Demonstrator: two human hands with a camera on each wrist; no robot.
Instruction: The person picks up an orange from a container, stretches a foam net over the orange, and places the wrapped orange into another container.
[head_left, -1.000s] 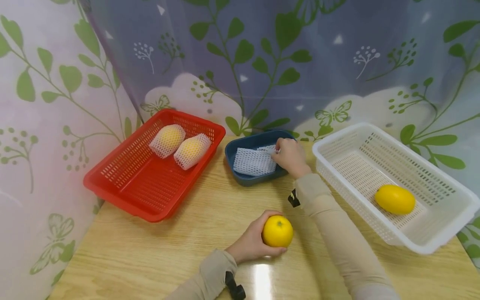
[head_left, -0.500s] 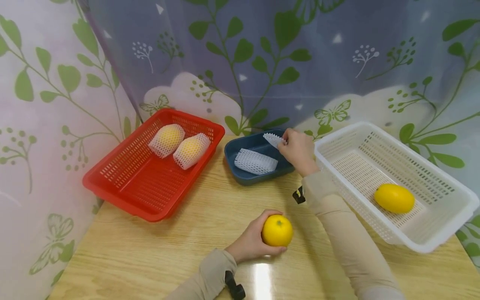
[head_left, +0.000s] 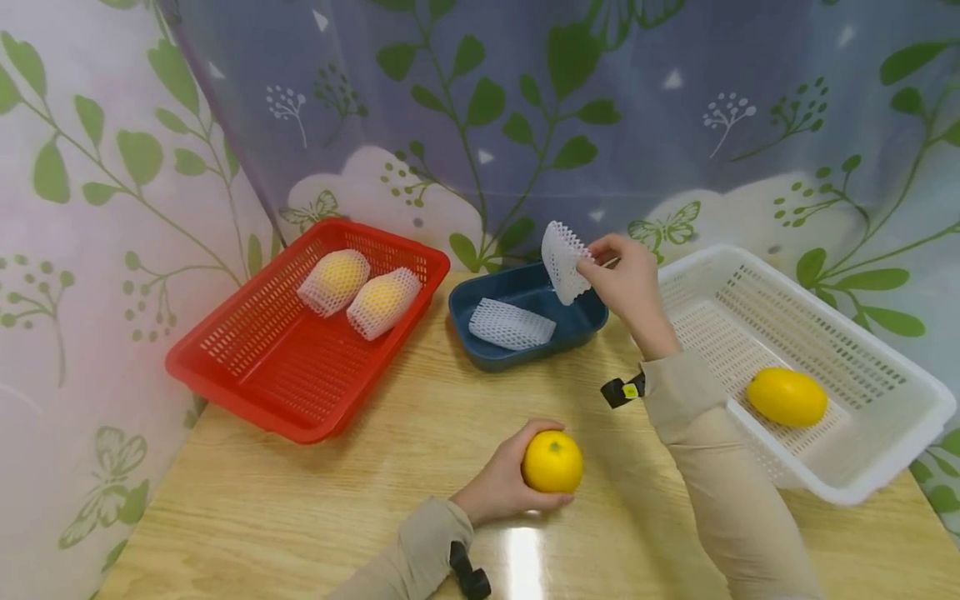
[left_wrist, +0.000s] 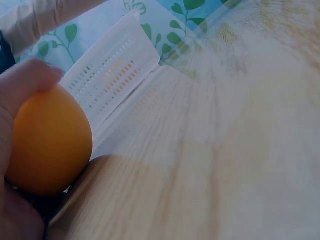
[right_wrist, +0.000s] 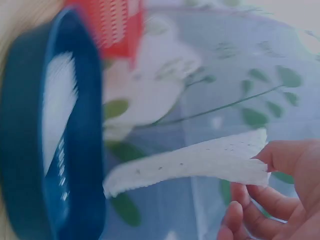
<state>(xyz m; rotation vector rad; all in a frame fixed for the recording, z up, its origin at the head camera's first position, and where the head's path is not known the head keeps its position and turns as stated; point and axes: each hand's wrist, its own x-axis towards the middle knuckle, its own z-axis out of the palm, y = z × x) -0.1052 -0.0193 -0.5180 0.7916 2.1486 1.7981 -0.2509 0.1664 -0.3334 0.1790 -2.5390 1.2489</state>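
My left hand (head_left: 512, 479) curls round a yellow round fruit (head_left: 553, 462) low over the front of the table; the left wrist view shows the same fruit (left_wrist: 52, 140) between thumb and fingers. A white foam net sleeve (head_left: 564, 262) is pinched by its edge in my right hand (head_left: 624, 279), above the blue tray (head_left: 495, 360). In the right wrist view that sleeve (right_wrist: 190, 162) hangs flattened from the thumb and fingertips. Another foam net sleeve (head_left: 512, 323) lies flat inside the tray.
At the left, a red basket (head_left: 225, 367) holds two yellow fruits (head_left: 335, 282) in foam nets. On the right stands a white basket (head_left: 885, 417) with one bare yellow fruit (head_left: 787, 397). A patterned cloth (head_left: 450, 125) hangs behind the wooden table (head_left: 315, 517).
My right hand has lifted a foam net sleeve out of the blue tray and moved up and to the right. The left hand stays nearly still with its fruit.
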